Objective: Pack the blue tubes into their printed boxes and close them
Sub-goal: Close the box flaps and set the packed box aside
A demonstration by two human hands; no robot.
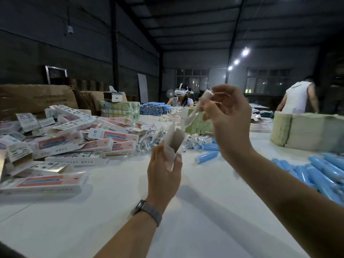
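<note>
My left hand point(163, 174) grips an open printed box point(174, 140) by its lower end, with the open mouth tilted up toward me. My right hand point(229, 116) is raised above it and pinches a small clear-wrapped piece point(200, 105) that points down toward the box mouth. Blue tubes point(316, 172) lie heaped at the right of the white table point(111, 211). A few more blue tubes point(206, 157) lie near the middle. Printed boxes point(61, 144) are piled at the left.
Clear-wrapped small parts point(154, 133) are scattered behind the box pile. Stacks of flat cartons point(305, 131) stand at the right, and a green carton point(201, 123) behind my hands. Brown cardboard boxes point(37, 97) line the far left. Two people work at the table's far end.
</note>
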